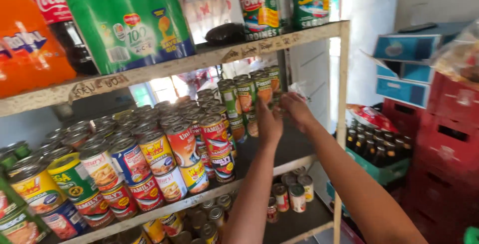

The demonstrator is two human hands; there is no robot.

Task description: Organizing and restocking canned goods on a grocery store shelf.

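Both hands, left (269, 124) and right (295, 109), at stacked green tins (247, 94) on shelf (294, 149); grip indiscernible.

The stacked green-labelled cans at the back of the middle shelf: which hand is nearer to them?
Left. The left hand is raised right beside the stacked green-labelled cans, next to the lower ones. The right hand is further to their right, by the shelf's open end.

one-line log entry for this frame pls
left hand: at stacked green-label cans, grip unclear | right hand: beside same stack, contents hidden | site: middle shelf
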